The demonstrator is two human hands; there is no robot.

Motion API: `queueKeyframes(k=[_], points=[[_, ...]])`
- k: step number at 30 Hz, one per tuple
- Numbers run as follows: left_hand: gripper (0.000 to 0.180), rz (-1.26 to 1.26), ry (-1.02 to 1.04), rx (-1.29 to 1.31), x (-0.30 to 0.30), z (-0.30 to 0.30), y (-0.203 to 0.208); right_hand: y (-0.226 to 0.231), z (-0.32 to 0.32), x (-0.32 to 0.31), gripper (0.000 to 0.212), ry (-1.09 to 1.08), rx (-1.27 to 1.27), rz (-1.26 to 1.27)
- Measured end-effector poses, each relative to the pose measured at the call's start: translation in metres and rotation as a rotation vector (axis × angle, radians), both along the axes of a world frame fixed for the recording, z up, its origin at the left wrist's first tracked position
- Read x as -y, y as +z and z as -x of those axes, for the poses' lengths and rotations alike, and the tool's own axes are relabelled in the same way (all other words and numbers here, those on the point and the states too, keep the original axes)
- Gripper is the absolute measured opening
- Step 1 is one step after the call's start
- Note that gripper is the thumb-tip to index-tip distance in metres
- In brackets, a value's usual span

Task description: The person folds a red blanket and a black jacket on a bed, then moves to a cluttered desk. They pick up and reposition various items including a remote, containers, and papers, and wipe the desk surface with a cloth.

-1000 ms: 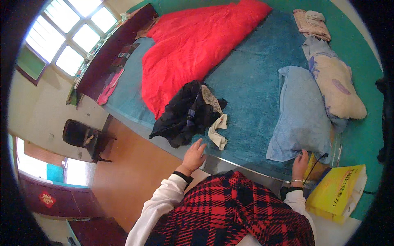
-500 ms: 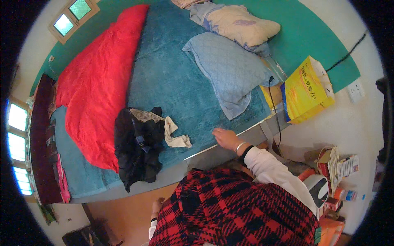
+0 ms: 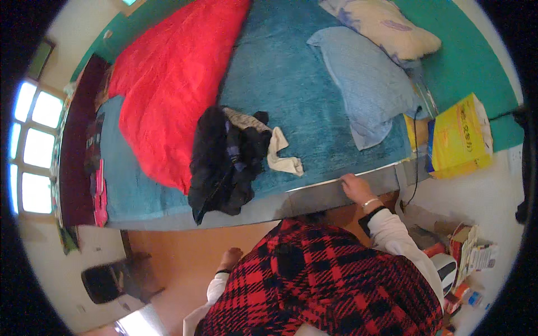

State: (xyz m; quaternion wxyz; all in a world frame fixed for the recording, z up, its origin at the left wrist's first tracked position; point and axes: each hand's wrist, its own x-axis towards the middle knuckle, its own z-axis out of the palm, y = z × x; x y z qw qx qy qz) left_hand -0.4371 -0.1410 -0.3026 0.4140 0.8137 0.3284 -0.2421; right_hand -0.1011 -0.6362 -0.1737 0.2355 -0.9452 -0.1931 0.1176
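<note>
My right hand (image 3: 357, 189) is over the near edge of the bed, its fingers curled together and nothing visible in them. My left hand (image 3: 231, 258) is low beside my red and black checked garment (image 3: 314, 263), above the floor; its fingers are small and blurred. A heap of black clothing (image 3: 221, 168) hangs partly over the bed's front edge. Against it lie a cream sock-like piece (image 3: 283, 157) and a grey patterned cloth (image 3: 244, 119). Both hands are apart from the heap. Beneath all of it is a teal bed cover (image 3: 314, 112).
A red quilt (image 3: 174, 95) covers the bed's left part. On the right are a blue pillow (image 3: 367, 89), a cream pillow (image 3: 386, 28) and a yellow bag (image 3: 462, 137). A dark chair (image 3: 103, 283) stands at lower left; boxes (image 3: 462, 252) are at lower right.
My view has shifted, so the bed sits higher and farther right. My right hand has drawn back from above the cover to the bed's edge. More of my left hand and forearm shows.
</note>
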Motion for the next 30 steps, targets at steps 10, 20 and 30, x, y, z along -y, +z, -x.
queueKeyframes(k=[10,20,30], points=[[0.05,-0.642,0.245,0.61,-0.045,-0.14,0.175,0.02,0.013,-0.062,0.014,0.099,0.068,-0.005],[0.063,0.143,-0.115,0.64,-0.04,-0.303,0.162,0.049,0.149,-0.092,0.017,-0.242,-0.054,0.148],[0.045,0.502,0.091,0.419,0.034,-0.368,0.179,0.076,0.307,-0.018,0.015,-1.02,0.169,0.199]])
